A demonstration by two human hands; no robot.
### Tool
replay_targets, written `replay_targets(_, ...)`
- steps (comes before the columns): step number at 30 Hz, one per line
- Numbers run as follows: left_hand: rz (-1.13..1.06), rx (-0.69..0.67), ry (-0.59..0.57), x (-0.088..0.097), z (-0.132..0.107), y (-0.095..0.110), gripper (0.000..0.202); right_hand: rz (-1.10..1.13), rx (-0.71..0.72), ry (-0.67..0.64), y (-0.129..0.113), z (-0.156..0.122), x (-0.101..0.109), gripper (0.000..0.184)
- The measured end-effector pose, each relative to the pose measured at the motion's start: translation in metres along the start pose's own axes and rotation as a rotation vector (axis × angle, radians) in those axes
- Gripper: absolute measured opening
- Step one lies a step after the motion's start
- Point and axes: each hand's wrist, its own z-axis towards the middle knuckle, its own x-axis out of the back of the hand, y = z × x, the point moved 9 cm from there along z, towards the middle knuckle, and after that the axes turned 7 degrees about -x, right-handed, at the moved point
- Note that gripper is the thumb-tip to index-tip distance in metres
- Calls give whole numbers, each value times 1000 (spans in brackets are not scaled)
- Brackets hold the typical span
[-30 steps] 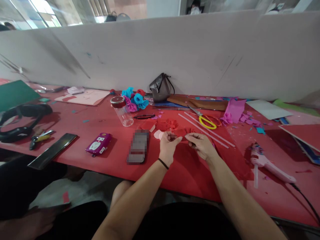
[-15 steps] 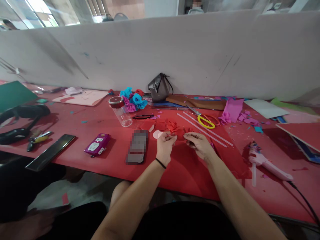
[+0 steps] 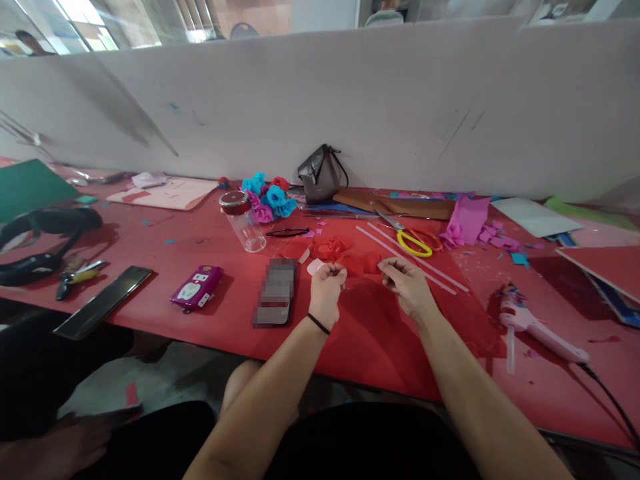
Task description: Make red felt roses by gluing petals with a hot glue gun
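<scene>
A small piece of red crepe paper (image 3: 371, 263) spans the gap between my hands, hard to tell from the red surface below. My left hand (image 3: 327, 292), with a black band at the wrist, pinches its left side, though the closed fingers partly hide the grip. On the other side, thumb and fingertips of my right hand (image 3: 406, 285) are closed on the paper's right end. Just beyond lie crumpled red paper pieces (image 3: 333, 249). A pale pink paper scrap (image 3: 315, 267) lies by my left fingers.
Yellow-handled scissors (image 3: 415, 244) and glue sticks (image 3: 410, 260) lie beyond my right hand. A pink glue gun (image 3: 543, 333) rests far right. Left are a phone (image 3: 276, 293), a jar (image 3: 246, 227), paper flowers (image 3: 273, 200) and a purple device (image 3: 197, 288). Another person sits at left.
My hands have moved farther apart, the right one to the right and the left one slightly left. More of the red crepe paper shows between them.
</scene>
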Motion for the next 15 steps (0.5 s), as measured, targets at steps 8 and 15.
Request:
replay_targets(8,81,-52,9,-1,-1,4,16,-274,222,71,-14,-8,-5,37)
replay_targets(15,173,-132,-35,-10,-7,5,6,23,79,1,-7,-8,-8,31)
